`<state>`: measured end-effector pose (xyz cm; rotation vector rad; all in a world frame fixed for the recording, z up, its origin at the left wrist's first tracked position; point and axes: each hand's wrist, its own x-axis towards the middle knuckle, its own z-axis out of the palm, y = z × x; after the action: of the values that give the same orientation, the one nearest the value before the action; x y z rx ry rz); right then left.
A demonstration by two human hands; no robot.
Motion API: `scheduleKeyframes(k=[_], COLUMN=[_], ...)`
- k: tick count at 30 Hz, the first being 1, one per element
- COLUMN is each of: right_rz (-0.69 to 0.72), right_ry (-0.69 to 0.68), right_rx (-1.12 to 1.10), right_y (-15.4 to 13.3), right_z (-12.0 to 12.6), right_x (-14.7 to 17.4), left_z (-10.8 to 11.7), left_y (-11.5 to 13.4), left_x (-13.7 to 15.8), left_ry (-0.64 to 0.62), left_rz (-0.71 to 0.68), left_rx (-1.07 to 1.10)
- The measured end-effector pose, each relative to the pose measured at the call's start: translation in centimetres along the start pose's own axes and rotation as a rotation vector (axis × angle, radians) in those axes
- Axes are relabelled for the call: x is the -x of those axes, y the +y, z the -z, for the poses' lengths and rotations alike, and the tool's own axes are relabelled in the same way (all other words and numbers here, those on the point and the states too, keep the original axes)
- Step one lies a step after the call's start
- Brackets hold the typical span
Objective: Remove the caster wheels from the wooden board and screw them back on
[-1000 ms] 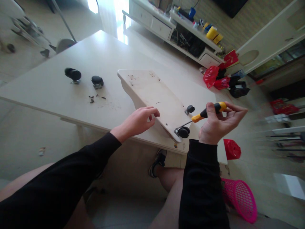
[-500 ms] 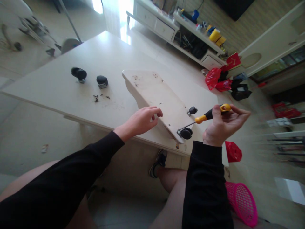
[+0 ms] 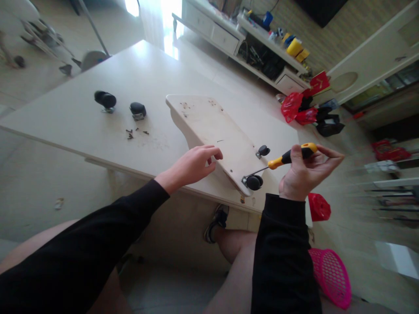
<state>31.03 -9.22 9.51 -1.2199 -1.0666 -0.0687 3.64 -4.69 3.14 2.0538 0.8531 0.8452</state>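
My right hand [image 3: 301, 174] grips a yellow-and-black screwdriver [image 3: 290, 156] by its handle, thumb on one side and fingers on the other. Its shaft slants down to the metal plate of a black caster wheel [image 3: 254, 182] at the near right corner of a white board [image 3: 212, 124]. A second caster [image 3: 263, 151] stands at the board's other right corner. My left hand [image 3: 199, 165] is at the board's near long edge, its fingers loosely bent and apart from the thumb, with nothing visible in them. Whether its underside presses on the board is hidden.
On the white table [image 3: 131, 69], two loose casters [image 3: 138, 110] stand left of the board, with several small dark screws [image 3: 130, 135] beside them. A pink basket [image 3: 332, 277] is at lower right. Red bags [image 3: 292, 107] lie beyond the table, near a white cabinet [image 3: 225, 37].
The whole view has shifted slightly. The screwdriver handle has turned a little in my right hand, its shaft still at the same caster. My left hand keeps its place at the board.
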Motion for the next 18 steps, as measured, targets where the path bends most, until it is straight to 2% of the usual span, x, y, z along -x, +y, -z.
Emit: scheduleKeyframes(k=[6,10,13,18], right_rz=[-0.177,-0.083,-0.034,-0.018], right_ry=[-0.068,-0.094,-0.074,-0.028], right_rx=[-0.201,-0.211,-0.093,-0.041], right_y=[-0.3,0.3,1.0,1.4], right_z=[-0.1,0.0,0.1,0.1], right_x=[0.9,0.6,0.1,0.1], left_z=[0.0,0.1,0.2,0.2], left_y=[-0.1,0.3,0.5,0.4], left_x=[0.0,0.0,0.0,0.0], left_ry=[-0.010,-0.020,-0.023,-0.029], left_rz=[0.009,0.010,0.010,0.011], left_rx=[-0.018,-0.021,-0.022,-0.031])
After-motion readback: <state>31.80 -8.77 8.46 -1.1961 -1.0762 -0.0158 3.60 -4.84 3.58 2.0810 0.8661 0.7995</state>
